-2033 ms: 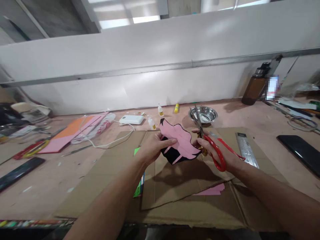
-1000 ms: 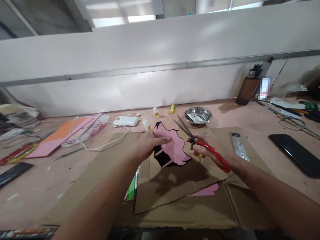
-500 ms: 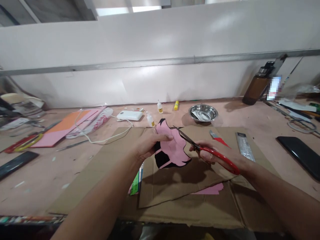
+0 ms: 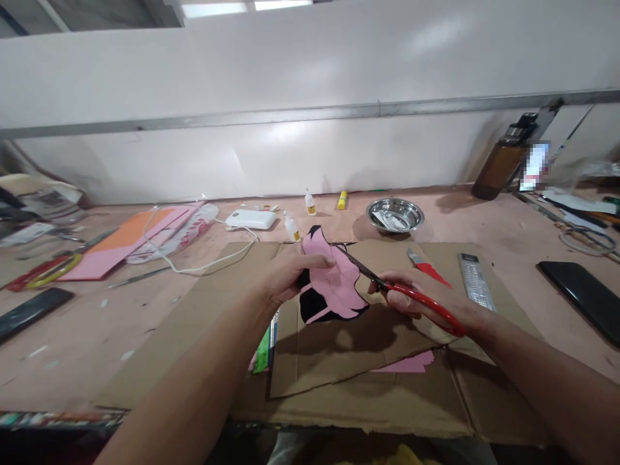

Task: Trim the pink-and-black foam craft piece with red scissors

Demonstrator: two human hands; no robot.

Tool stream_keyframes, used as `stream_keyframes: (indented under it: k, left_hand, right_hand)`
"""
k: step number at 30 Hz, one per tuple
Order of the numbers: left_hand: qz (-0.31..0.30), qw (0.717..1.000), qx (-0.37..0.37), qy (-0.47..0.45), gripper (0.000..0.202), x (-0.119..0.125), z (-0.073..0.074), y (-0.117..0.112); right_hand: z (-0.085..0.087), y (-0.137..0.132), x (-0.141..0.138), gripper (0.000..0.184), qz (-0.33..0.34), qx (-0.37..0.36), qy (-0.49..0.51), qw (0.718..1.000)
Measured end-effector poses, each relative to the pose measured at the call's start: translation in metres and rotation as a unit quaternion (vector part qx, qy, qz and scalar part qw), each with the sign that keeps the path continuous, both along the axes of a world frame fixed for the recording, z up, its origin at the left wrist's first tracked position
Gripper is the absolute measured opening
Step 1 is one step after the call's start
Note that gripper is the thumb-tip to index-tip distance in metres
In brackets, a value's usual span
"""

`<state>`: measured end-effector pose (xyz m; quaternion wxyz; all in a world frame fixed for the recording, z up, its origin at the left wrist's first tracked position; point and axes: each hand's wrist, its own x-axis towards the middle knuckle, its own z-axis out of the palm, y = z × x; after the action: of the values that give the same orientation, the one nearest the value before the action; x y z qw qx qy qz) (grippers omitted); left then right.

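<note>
Two hands, one pink shape, one pair of red scissors, at work over cardboard.
Left hand (image 4: pixel 285 274) pinches the pink shape (image 4: pixel 334 284), black on its underside, by its far-left corner and holds it just above the cardboard (image 4: pixel 339 368) in the middle of the table. Right hand (image 4: pixel 421 303) is closed through the red loops of the scissors (image 4: pixel 387 287), whose nearly closed blades meet the shape's far edge. To cut well, I judge it best to turn the shape with the left hand rather than twist the scissors, take short bites with the inner part of the blades, and hold the thumb clear of the blade line, which lies close to it. No writing can be read: the ruler (image 4: pixel 475 281) on the right shows only fine marks, the small bottles (image 4: pixel 292 228) are too small, and the label by the brown bottle (image 4: pixel 504 169) is blurred.
</note>
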<state>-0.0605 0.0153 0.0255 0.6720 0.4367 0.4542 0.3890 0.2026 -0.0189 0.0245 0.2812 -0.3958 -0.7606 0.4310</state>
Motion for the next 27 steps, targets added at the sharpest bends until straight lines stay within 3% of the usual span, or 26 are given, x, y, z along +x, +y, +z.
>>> stream_keyframes:
  k: [6, 11, 22, 27]
  left_hand:
    - [-0.004, 1.0, 0.001, 0.003, 0.01, -0.001, 0.0, 0.0]
    - [-0.006, 1.0, -0.004, 0.007, 0.01, -0.002, 0.001, -0.001]
    - [-0.006, 1.0, 0.003, 0.007, 0.013, -0.001, 0.003, -0.001]
    - [-0.012, 1.0, 0.011, -0.007, 0.007, -0.001, 0.003, -0.001]
  right_hand:
    - [0.004, -0.001, -0.003, 0.028, 0.022, -0.024, -0.035, 0.999]
    - [0.01, -0.001, -0.007, 0.04, 0.06, -0.037, -0.077, 0.995]
    - [0.001, -0.001, -0.003, 0.038, 0.08, -0.068, -0.051, 0.993]
    - [0.002, -0.001, -0.003, 0.043, 0.08, -0.039, -0.055, 0.995]
